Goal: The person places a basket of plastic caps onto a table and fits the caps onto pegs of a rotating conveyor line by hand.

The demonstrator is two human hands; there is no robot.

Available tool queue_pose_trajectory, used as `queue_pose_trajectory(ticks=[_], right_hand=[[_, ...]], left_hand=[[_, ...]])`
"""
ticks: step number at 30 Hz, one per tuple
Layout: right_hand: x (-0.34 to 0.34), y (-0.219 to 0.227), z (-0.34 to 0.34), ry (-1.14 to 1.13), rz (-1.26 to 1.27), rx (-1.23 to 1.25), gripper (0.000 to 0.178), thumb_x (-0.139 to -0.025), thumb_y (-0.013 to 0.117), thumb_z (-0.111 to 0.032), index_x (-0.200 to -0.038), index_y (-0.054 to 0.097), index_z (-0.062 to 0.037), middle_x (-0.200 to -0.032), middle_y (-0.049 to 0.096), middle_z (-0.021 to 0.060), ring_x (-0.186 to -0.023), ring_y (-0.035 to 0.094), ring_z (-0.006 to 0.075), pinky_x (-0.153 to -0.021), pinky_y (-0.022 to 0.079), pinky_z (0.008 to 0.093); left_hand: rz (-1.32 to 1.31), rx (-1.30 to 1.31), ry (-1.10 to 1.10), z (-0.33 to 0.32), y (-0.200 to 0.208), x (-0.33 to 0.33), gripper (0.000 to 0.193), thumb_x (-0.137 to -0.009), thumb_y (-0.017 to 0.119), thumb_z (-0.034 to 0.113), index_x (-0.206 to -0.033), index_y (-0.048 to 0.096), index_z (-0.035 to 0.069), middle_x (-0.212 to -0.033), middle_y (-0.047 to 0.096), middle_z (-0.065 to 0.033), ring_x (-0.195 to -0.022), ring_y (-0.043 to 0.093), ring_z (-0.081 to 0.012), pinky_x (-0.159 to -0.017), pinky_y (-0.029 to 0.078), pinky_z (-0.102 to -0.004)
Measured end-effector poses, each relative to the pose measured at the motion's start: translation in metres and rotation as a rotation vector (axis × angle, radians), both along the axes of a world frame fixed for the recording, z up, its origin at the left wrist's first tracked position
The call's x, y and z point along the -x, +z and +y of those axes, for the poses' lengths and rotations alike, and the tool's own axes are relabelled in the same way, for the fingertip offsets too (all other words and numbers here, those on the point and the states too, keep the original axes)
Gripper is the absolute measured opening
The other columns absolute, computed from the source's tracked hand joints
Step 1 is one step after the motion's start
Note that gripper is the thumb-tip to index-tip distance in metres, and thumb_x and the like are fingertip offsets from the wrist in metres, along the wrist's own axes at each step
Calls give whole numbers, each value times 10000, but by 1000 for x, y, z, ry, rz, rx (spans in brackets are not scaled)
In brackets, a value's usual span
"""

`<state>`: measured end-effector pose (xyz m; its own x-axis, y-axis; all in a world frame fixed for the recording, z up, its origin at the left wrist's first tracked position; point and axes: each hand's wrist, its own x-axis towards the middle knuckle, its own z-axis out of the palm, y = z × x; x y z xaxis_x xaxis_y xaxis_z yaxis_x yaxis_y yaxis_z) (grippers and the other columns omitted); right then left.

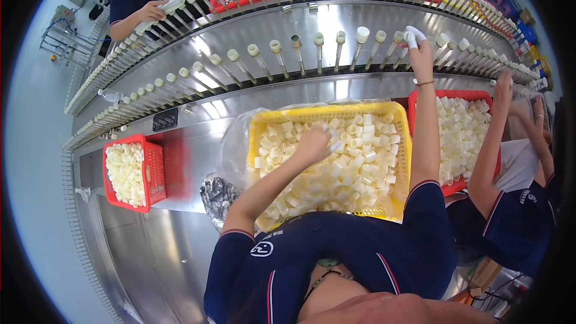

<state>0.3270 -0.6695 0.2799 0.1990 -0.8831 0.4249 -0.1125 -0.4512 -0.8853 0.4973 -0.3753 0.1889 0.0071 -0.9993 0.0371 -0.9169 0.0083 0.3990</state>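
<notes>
My left hand [314, 146] is closed over the yellow basket [403, 138], its fingers curled among short, hollow white plastic sleeves [354, 171]. A white fingertip covering shows on it; what the fingers hold cannot be made out. My right arm reaches far out to the nearer row of upright metal posts [278, 60]. There my right hand [418, 49], with white coverings on its fingers, closes around a white plastic cap at the top of a post. Neighbouring posts carry similar caps, one of them wider [362, 35]. One post has a bare, dark metal top [296, 41].
Red baskets of white sleeves stand at left [155, 174] and right [414, 105]. A crumpled dark-and-silver bag [218, 198] lies beside the yellow basket. A co-worker [510, 222] reaches in at right; another person [138, 6] works behind the far row. Metal counter [198, 162] runs between.
</notes>
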Motion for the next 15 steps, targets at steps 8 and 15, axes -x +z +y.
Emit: queue_pose_trajectory(ticks=[8,15], right_hand=[[29,-1,-63,114,-58,-450,256,-817,527,-193,-1017,587,-44,-818,615,57,-675,618,116,-524,399,209],[7,-6,41,-519,291,387,215,-783,569,-237,-783,607,-25,-677,589,122,-562,544,280,-597,448,341]], left_hand=[[71,-203,-74,22,-29,16,160,-704,594,182,-840,624,104,-886,553,-107,-858,547,-265,-688,456,-387],[-180,-115,-187,14,-37,22,124,-649,572,122,-755,636,122,-839,553,-93,-785,559,-246,-621,452,-368]])
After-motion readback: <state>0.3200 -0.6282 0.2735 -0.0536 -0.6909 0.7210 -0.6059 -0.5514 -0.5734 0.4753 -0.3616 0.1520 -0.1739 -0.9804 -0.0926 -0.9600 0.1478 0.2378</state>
